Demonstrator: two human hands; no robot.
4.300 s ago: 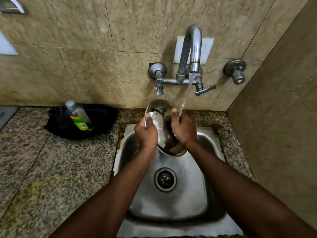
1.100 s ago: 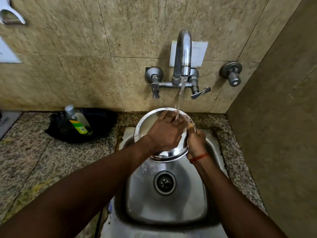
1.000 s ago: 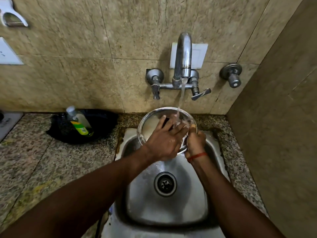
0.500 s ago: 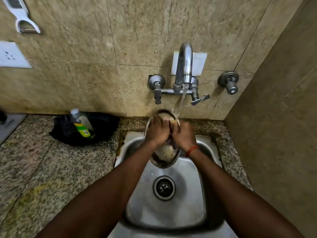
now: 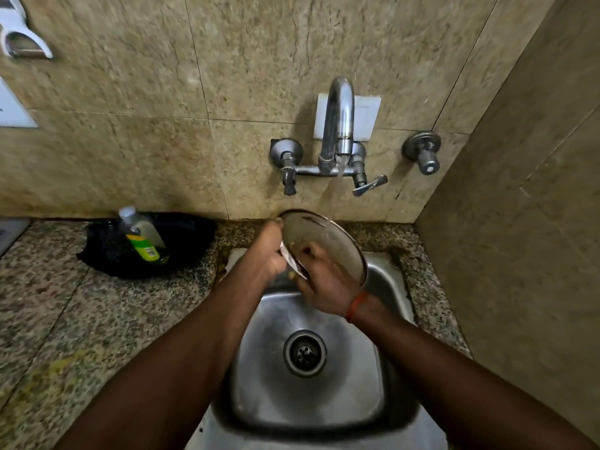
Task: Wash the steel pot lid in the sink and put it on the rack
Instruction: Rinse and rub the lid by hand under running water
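Head view: the steel pot lid (image 5: 328, 241) has swung round since half a second ago. Then it stood nearly edge-on between the two hands; now its broad face is tilted up and to the right, over the back rim of the sink (image 5: 394, 277). The left hand (image 5: 268, 251) has slid to the lid's left edge and is curled around it, fingers closed on the rim. The right hand (image 5: 324, 280) has dropped lower and lies flat against the lid's face, fingers spread across the metal, a red thread (image 5: 355, 305) at the wrist. Water is running from the tap (image 5: 337, 125) and comes down towards the lid's upper edge. The whole scene has shifted too: the tap now sits higher and further right.

Around them: a soap bottle (image 5: 141, 235) leans in a black pan (image 5: 181, 241) on the speckled bench (image 5: 97, 319), well left of the sink. The drain (image 5: 304, 353) lies open below the forearms, which cross the basin and hide its sides.
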